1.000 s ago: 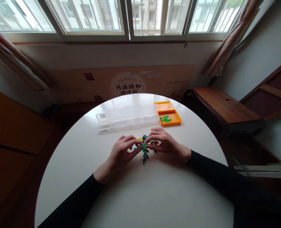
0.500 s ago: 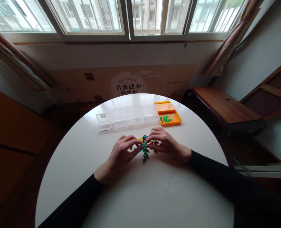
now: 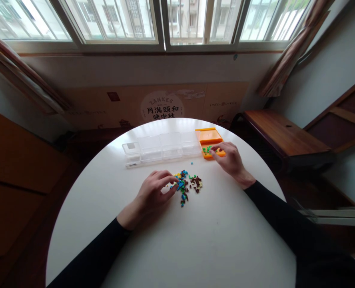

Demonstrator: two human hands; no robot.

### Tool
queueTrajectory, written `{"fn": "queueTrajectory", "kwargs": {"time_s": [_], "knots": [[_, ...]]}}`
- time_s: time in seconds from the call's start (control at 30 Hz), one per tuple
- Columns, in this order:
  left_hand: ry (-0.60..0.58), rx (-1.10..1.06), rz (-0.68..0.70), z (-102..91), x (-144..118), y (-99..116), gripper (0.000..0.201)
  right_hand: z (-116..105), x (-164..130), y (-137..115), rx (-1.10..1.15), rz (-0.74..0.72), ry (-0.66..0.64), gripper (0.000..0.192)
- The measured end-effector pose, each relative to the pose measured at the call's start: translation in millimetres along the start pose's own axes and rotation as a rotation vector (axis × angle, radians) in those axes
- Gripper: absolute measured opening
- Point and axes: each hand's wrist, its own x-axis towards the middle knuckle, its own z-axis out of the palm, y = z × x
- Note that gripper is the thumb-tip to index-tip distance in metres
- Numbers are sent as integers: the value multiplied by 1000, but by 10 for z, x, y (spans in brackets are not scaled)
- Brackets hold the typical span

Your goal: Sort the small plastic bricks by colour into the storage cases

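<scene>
A small heap of tiny coloured pieces (image 3: pixel 187 185), blue, yellow, green and brown, lies at the middle of the round white table (image 3: pixel 171 240). My left hand (image 3: pixel 153 192) rests at the heap's left edge, fingertips curled onto the pieces. My right hand (image 3: pixel 230 159) is stretched out over the near end of the orange tray (image 3: pixel 209 138), fingertips beside the green pieces (image 3: pixel 206 150) lying in it. Whether its fingers pinch a piece is too small to tell.
A row of clear plastic boxes (image 3: pixel 161 148) stands left of the orange tray at the table's far side. One stray blue piece (image 3: pixel 191 163) lies between boxes and heap. A wooden bench (image 3: pixel 281 134) stands to the right, a cardboard panel (image 3: pixel 162 104) under the window.
My right hand has left the heap and moved up and to the right, over the orange tray. My left hand has stayed at the heap.
</scene>
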Motion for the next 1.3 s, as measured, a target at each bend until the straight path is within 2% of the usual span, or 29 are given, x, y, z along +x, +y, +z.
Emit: {"fn": "queueTrajectory", "kwargs": {"time_s": [0.1,0.2,0.5,0.63,0.87,0.97,1.17,1.3], "knots": [[-26,-7,21,-13,-10,-8,9,23,-11,166,-57,85,21,13],[-40,-11,50,-6,-21,-13,11,74,-31,181,-46,99,0,15],[-25,-3,118,61,-4,-21,14,138,-60,-126,87,3,-96,12],[-55,33,102,87,-3,-23,13,165,-73,-198,115,-29,-109,11],[-39,27,90,108,8,-10,9,146,-89,-339,170,-71,-132,10],[15,-32,24,90,31,36,10,116,-100,-451,235,-154,-164,9],[151,-375,-207,47,79,156,16,139,-172,-711,337,-412,-295,6],[176,-458,-284,37,97,193,18,210,-228,-832,341,-478,-295,14]]}}
